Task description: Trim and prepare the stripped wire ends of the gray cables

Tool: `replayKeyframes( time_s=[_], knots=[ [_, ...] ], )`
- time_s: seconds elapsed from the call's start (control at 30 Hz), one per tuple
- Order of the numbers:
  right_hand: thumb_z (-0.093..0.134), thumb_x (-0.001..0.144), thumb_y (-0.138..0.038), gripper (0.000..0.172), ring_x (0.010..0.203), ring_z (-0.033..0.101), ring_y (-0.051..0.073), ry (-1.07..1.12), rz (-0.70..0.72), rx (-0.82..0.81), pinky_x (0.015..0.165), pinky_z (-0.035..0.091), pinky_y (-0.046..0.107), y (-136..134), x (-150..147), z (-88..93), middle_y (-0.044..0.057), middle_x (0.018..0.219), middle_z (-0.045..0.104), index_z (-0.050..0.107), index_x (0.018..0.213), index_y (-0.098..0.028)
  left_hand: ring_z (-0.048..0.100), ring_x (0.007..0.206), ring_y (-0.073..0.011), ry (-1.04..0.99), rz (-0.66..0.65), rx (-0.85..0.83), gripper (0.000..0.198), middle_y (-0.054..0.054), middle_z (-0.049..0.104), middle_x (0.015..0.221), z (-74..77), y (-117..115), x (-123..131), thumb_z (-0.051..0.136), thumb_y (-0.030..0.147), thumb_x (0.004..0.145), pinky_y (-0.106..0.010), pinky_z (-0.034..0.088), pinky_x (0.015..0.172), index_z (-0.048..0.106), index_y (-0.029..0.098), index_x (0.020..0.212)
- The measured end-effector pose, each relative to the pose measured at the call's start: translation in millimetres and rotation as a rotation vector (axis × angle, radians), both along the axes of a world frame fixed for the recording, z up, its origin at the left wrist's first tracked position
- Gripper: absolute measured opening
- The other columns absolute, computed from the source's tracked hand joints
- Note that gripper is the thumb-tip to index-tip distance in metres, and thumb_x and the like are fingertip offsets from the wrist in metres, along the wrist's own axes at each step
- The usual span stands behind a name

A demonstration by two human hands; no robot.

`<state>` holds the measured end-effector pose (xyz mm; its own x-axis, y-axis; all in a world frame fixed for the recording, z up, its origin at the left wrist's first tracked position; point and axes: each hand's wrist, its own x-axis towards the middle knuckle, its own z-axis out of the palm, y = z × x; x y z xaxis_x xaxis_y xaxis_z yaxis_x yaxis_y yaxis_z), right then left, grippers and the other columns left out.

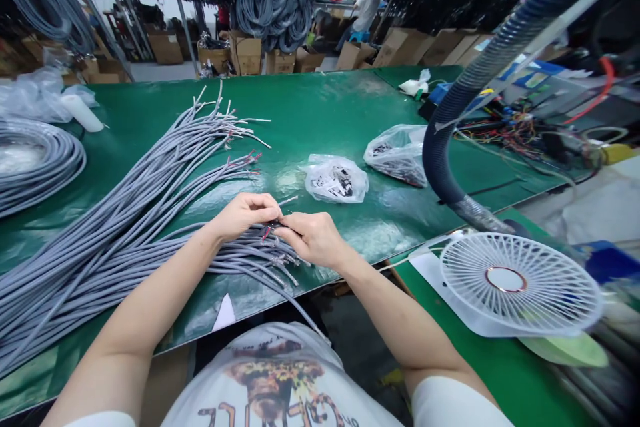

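My left hand point(249, 215) and my right hand point(316, 237) meet over the table's near side, fingertips pinched together. Between them shows a small dark part point(273, 223), with thin red wire point(267, 233) just below it. Fingers cover most of this part, so its kind and how it joins the wire cannot be made out. Under and beside the hands lies a bundle of grey cables point(200, 250), their stripped ends showing thin wires. A second bundle of grey cables point(150, 160) stretches away up the table to the left.
Small parts fill two clear plastic bags point(337, 179) point(397, 153) beyond my right hand. A white fan point(520, 283) and a dark flexible hose point(440, 140) stand at right. Coiled grey cable point(40, 163) lies at far left. Two people work in the background.
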<state>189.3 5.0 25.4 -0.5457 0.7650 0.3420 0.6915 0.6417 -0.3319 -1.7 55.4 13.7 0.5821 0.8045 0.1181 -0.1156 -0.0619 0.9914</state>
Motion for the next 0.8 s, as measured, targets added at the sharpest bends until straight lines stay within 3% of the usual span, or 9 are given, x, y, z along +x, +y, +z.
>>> replayKeyframes(
  time_s=[0.23, 0.33, 0.43, 0.53, 0.6, 0.73, 0.8],
  knots=[
    [0.044, 0.093, -0.035, 0.035, 0.063, 0.059, 0.013, 0.003, 0.010, -0.104, 0.057, 0.032, 0.023, -2, 0, -8.3, 0.003, 0.070, 0.068, 0.065, 0.071, -0.019, 0.055, 0.059, -0.0082, -0.070, 0.066, -0.281, 0.034, 0.000, 0.059, 0.068, -6.1, 2, 8, 0.078, 0.041, 0.063, -0.022, 0.049, 0.058, 0.064, 0.011, 0.065],
    [0.049, 0.091, -0.035, 0.025, 0.068, 0.060, 0.013, 0.135, -0.039, -0.179, 0.062, 0.038, 0.023, 2, 12, -8.4, 0.003, 0.080, 0.070, 0.068, 0.089, -0.019, 0.055, 0.059, -0.0071, -0.133, 0.182, -0.348, 0.034, 0.002, 0.058, 0.066, -9.0, 7, 7, 0.080, 0.040, 0.059, -0.023, 0.052, 0.063, 0.063, 0.011, 0.065],
    [0.059, 0.083, -0.040, 0.032, 0.067, 0.058, 0.014, 0.327, -0.235, -0.181, 0.064, 0.041, 0.024, 7, 35, -8.7, 0.004, 0.085, 0.069, 0.066, 0.104, -0.018, 0.052, 0.055, -0.0049, -0.161, 0.268, -0.356, 0.032, 0.002, 0.059, 0.064, -14.1, 9, 0, 0.080, 0.039, 0.060, -0.019, 0.048, 0.058, 0.065, 0.013, 0.070],
    [0.062, 0.079, -0.044, 0.031, 0.059, 0.050, 0.012, 0.465, -0.443, -0.148, 0.059, 0.040, 0.024, 8, 58, -13.4, 0.001, 0.070, 0.064, 0.068, 0.089, -0.015, 0.049, 0.051, -0.0037, -0.128, 0.303, -0.278, 0.031, 0.002, 0.059, 0.063, -14.0, 10, -4, 0.079, 0.038, 0.061, -0.016, 0.041, 0.051, 0.066, 0.012, 0.070],
    [0.058, 0.081, -0.043, 0.030, 0.056, 0.046, 0.011, 0.520, -0.499, -0.131, 0.057, 0.039, 0.023, 8, 68, -18.2, -0.001, 0.064, 0.058, 0.067, 0.080, -0.014, 0.047, 0.049, -0.0037, -0.058, 0.308, -0.199, 0.029, 0.002, 0.058, 0.061, -8.3, 15, 7, 0.077, 0.037, 0.063, -0.017, 0.038, 0.049, 0.065, 0.011, 0.069],
    [0.055, 0.084, -0.041, 0.031, 0.056, 0.042, 0.010, 0.547, -0.504, -0.118, 0.057, 0.037, 0.023, 6, 75, -25.2, -0.002, 0.061, 0.052, 0.065, 0.076, -0.014, 0.049, 0.054, -0.0069, 0.146, 0.239, 0.013, 0.021, 0.000, 0.059, 0.063, 13.5, 47, 65, 0.070, 0.029, 0.071, -0.022, 0.041, 0.056, 0.067, 0.009, 0.077],
    [0.055, 0.084, -0.041, 0.030, 0.057, 0.042, 0.010, 0.560, -0.517, -0.115, 0.057, 0.036, 0.023, 2, 78, -27.6, -0.002, 0.063, 0.053, 0.066, 0.078, -0.013, 0.055, 0.067, -0.0093, 0.169, 0.365, 0.177, 0.023, -0.004, 0.064, 0.077, 25.5, 67, 91, 0.070, 0.017, 0.069, -0.024, 0.044, 0.070, 0.068, 0.006, 0.090]
  ],
)
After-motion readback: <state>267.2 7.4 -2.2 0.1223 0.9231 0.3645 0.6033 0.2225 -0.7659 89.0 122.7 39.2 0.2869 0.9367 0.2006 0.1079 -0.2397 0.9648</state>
